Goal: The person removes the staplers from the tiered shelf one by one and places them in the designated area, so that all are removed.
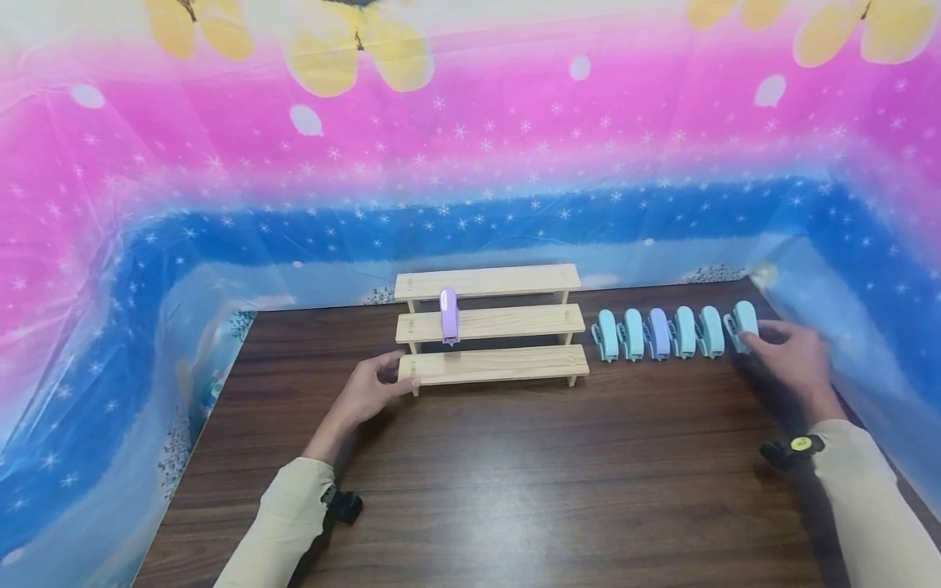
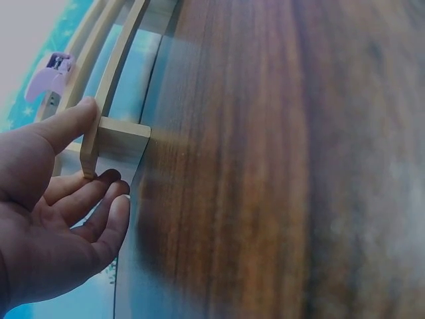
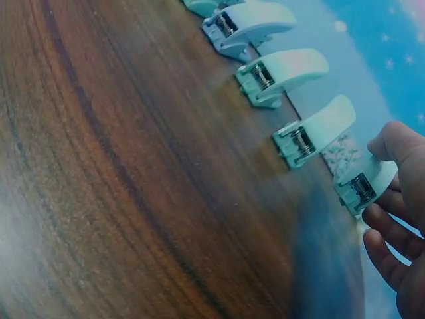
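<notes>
A three-tier wooden display stand [image 1: 492, 365] is on the table, with a purple stapler [image 1: 449, 317] across its middle tier. My left hand [image 1: 372, 387] grips the left end of the lowest tier; in the left wrist view the thumb rests on the board [image 2: 111, 83] and the fingers curl below it. At the right end of a row of small staplers, my right hand [image 1: 797, 359] pinches a mint-green stapler [image 1: 746, 320] between thumb and fingers. In the right wrist view this stapler [image 3: 362, 183] shows its metal spring, and the hand [image 3: 405, 206] covers part of its far side.
Left of the held stapler stand several more mint-green staplers [image 1: 709, 331] and one lavender stapler [image 1: 657, 333], side by side. The dark wooden table [image 1: 515, 482] extends toward me. A patterned pink and blue cloth [image 1: 470, 163] hangs behind and along both sides.
</notes>
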Available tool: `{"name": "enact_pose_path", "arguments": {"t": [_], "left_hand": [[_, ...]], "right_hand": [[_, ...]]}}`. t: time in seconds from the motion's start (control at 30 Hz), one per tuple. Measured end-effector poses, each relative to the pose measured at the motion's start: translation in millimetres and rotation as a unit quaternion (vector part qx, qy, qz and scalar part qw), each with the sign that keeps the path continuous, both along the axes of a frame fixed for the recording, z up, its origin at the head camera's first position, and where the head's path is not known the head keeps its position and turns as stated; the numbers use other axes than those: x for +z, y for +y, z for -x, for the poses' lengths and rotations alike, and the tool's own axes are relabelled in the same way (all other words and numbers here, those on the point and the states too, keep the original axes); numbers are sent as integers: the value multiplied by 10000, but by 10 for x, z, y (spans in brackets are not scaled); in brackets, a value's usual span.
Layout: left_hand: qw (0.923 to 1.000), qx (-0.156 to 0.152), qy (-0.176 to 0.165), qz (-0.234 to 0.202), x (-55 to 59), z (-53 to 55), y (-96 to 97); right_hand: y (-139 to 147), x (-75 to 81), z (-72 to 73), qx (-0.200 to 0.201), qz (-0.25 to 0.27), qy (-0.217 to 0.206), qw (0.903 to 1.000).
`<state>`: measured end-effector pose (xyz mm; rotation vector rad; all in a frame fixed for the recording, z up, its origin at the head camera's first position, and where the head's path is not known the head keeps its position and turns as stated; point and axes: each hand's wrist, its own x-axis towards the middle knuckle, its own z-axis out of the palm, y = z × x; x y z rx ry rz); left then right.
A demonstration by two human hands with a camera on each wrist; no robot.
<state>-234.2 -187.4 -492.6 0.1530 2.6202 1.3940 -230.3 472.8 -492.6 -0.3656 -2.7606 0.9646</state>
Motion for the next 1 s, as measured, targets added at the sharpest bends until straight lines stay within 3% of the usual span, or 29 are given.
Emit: {"name": "enact_pose_path", "arguments": {"t": [0.63, 1.0], "left_hand": [[10000, -53, 8, -13, 12, -8, -13], [10000, -74, 14, -49, 0, -17, -21]], "right_hand": [[-25, -190, 98, -147, 31, -60, 9999], [17, -188, 124, -122, 338, -473, 9982]]}}
